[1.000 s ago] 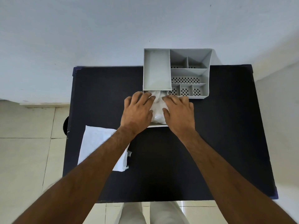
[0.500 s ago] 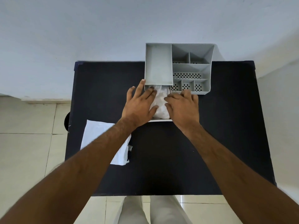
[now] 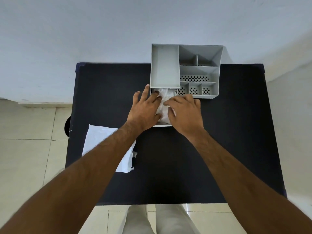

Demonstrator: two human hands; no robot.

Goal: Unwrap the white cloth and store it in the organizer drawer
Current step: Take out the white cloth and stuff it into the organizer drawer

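A grey desk organizer [image 3: 199, 71] stands at the far edge of the black table. Its drawer [image 3: 162, 125] is pulled out toward me under the left compartment. The white cloth [image 3: 164, 102] lies crumpled inside the drawer. My left hand [image 3: 145, 110] rests flat on the cloth's left side, its fingers spread and reaching to the organizer's front. On the cloth's right side my right hand [image 3: 185, 114] presses down with bent fingers. Both hands cover most of the cloth and drawer.
A white plastic wrapper [image 3: 99, 142] lies flat at the table's left, partly under my left forearm. The black table [image 3: 228, 141] is backed by a white wall. Beige floor tiles show around it, and my legs at the near edge.
My left fingers have spread and slid further forward over the cloth toward the organizer. My right hand shifted slightly right. The cloth sits lower in the drawer.
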